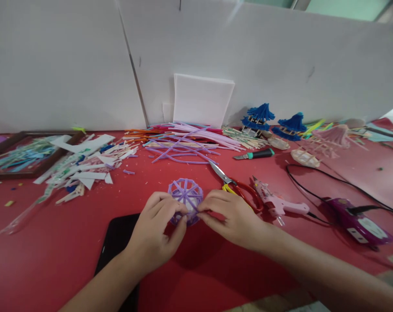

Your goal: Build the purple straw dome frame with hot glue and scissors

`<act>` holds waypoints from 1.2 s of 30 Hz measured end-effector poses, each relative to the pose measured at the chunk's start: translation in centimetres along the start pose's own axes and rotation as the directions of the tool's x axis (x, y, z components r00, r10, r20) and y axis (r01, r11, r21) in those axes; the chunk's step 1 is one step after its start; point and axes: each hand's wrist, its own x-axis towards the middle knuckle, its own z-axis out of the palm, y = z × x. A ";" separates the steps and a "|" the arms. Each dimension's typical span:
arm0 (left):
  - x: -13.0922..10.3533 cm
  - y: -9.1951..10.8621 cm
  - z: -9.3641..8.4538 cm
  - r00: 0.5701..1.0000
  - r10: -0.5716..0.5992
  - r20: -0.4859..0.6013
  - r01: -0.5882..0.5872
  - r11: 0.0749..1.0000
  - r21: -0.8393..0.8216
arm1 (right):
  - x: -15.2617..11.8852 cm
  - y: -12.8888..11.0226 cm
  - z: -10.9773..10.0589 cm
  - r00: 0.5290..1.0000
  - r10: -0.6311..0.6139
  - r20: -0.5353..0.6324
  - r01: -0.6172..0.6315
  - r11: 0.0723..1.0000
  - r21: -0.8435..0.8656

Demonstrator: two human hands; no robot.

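Between my hands, above the red table, is a round openwork frame [185, 187] made of purple pipe cleaners, with strips meeting at its centre like spokes. Something whitish shows inside it. My left hand [159, 225] pinches the frame's lower left edge between thumb and fingers. From the other side, my right hand [230, 216] has thumb and index finger closed at the lower right edge, where a purple strip runs. The fingertips of both hands nearly meet and hide part of the near rim. Just beyond my right hand lie red-handled scissors [224, 175], blades pointing away.
A pink glue gun [276, 200] and a purple power strip [359, 223] with black cords lie right. Beyond are a utility knife [255, 154], a pipe-cleaner pile [183, 141] and blue-roofed models [257, 119]. Scraps [89, 167] cover the left; a black phone-like slab [118, 236] lies under my left arm.
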 end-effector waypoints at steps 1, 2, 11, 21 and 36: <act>0.0 0.0 0.0 1.000 0.004 -0.003 -0.004 1.000 -0.002 | 0.0 -0.1 0.1 1.000 0.005 -0.013 -0.005 1.000 0.008; 0.0 0.0 -0.1 1.000 0.008 -0.002 -0.008 1.000 -0.004 | 0.1 -0.3 0.1 1.000 0.009 -0.023 -0.009 1.000 0.012; 0.1 -0.1 -0.2 0.999 -0.011 0.033 0.011 1.000 -0.013 | 0.1 -0.5 0.3 0.998 0.030 -0.048 -0.030 1.000 0.002; 0.1 -0.3 -0.2 0.998 0.028 0.053 -0.027 0.999 -0.024 | 0.0 -0.7 0.3 0.998 0.047 -0.052 -0.046 0.999 0.004; 0.2 -0.4 -0.2 0.996 0.082 0.041 -0.081 0.996 -0.025 | 0.0 -0.8 0.4 0.998 0.054 -0.045 -0.054 0.998 0.020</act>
